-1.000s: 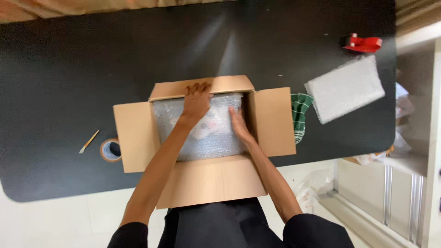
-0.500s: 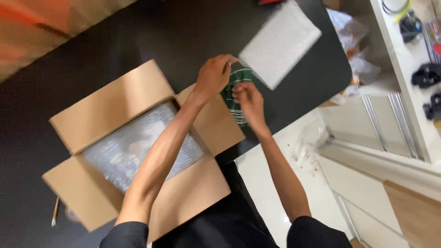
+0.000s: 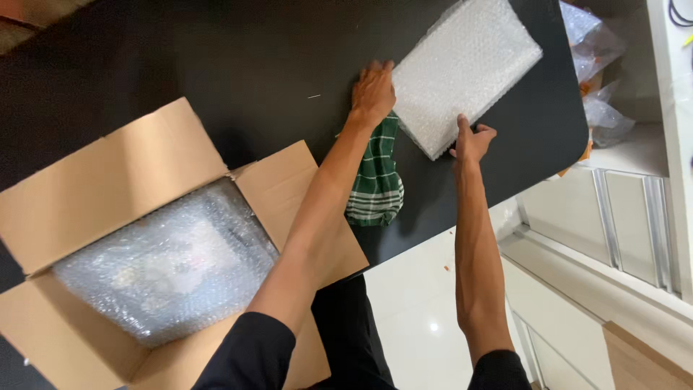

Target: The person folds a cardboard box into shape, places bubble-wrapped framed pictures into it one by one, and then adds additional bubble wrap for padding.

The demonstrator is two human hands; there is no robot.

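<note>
A flat packet wrapped in bubble wrap (image 3: pixel 465 68) lies on the black table (image 3: pixel 238 65) at the upper right. My left hand (image 3: pixel 373 94) rests on its left edge, fingers spread over the corner. My right hand (image 3: pixel 473 142) grips its near edge. A green checked cloth (image 3: pixel 377 177) lies under my left wrist, beside the packet. An open cardboard box (image 3: pixel 123 180) sits at the left, filled with bubble wrap (image 3: pixel 166 263).
Crumpled clear plastic bags (image 3: pixel 599 79) lie off the table's right end. A white cabinet (image 3: pixel 635 209) and a white floor (image 3: pixel 419 310) lie below the table's rounded edge.
Both hands left the box, passed over the green cloth and now hold the bubble-wrapped packet. The view has swung right, so the box sits at the left.
</note>
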